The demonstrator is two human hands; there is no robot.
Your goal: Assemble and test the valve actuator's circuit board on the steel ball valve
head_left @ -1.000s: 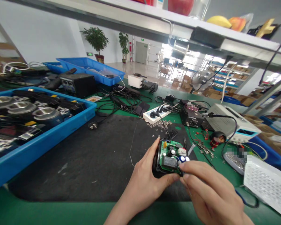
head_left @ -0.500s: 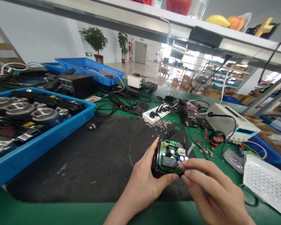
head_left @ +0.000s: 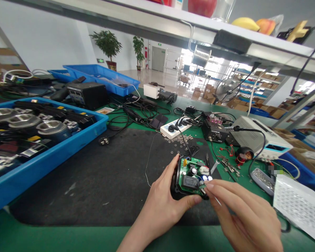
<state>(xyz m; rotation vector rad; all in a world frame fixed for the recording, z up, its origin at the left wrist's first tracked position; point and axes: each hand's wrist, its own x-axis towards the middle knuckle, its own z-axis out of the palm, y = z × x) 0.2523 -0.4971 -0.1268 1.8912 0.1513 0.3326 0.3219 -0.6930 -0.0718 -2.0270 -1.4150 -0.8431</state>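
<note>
My left hand (head_left: 162,206) grips a small black housing (head_left: 176,189) that holds a green circuit board (head_left: 191,175) with capacitors and a black relay. It rests just above the black mat (head_left: 99,178). My right hand (head_left: 244,217) is at the board's near right corner, fingers pinched around a thin metal pin or lead (head_left: 215,199) that touches the board's edge.
A blue tray (head_left: 49,157) of metal parts fills the left. Behind the board lie a white power strip (head_left: 173,127), tangled cables, loose washers (head_left: 178,140), a soldering station (head_left: 215,131), a white power supply (head_left: 259,138) and a perforated white cover (head_left: 299,206). A shelf hangs overhead.
My right hand's fingers have shifted slightly at the board's near right corner, and a thin metal pin now shows below my fingertips. My left hand and the housing have barely moved.
</note>
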